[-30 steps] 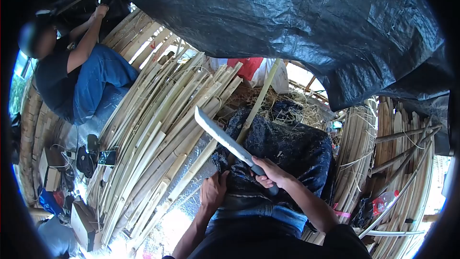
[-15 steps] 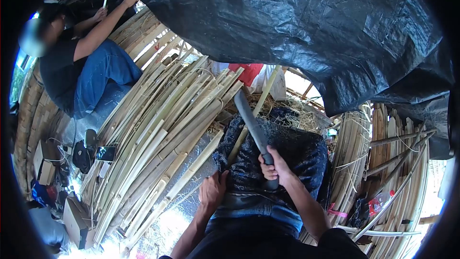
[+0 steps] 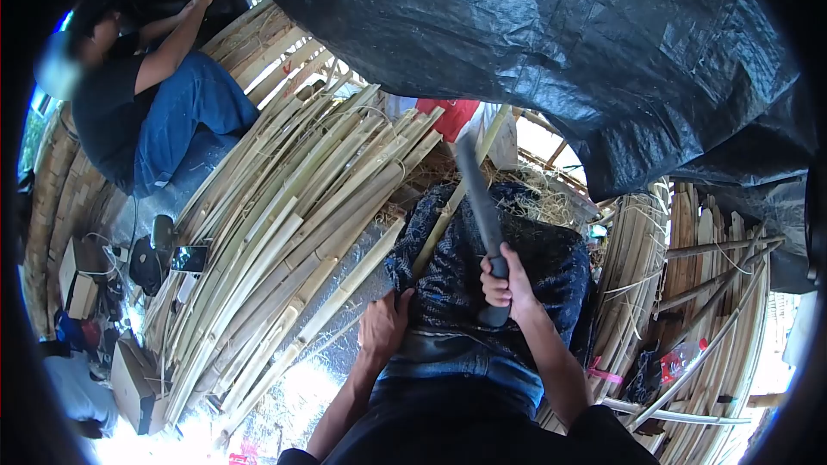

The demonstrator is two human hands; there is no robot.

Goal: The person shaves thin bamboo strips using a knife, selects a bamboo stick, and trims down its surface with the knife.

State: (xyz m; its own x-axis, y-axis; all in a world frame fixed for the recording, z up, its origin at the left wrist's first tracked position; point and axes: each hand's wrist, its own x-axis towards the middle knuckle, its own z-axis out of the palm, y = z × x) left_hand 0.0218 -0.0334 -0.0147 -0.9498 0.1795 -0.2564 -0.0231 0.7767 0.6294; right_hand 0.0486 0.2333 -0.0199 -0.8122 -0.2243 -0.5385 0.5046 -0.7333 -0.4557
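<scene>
My right hand (image 3: 510,282) is wrapped around the dark handle of a machete (image 3: 479,194). Its long blade points up and away over my lap, smeared by motion. A narrow bamboo strip (image 3: 442,222) slants across the dark patterned cloth (image 3: 543,263) on my legs. My left hand (image 3: 384,324) is closed at the strip's near end, thumb uppermost; the fingers' undersides are hidden. In this view the blade lies to the right of the strip, and its tip comes close to the strip's far part.
Long split bamboo strips (image 3: 284,250) lie piled to my left, with more bundles (image 3: 633,267) at right. A black tarp (image 3: 534,43) hangs overhead. A co-worker (image 3: 129,103) sits at upper left holding a pale stick. Boxes (image 3: 82,280) and a phone (image 3: 189,259) are at left.
The machete has swung to the right and stands more upright, with my right hand slightly higher. My left hand stays nearly in place. The co-worker's hands have moved left.
</scene>
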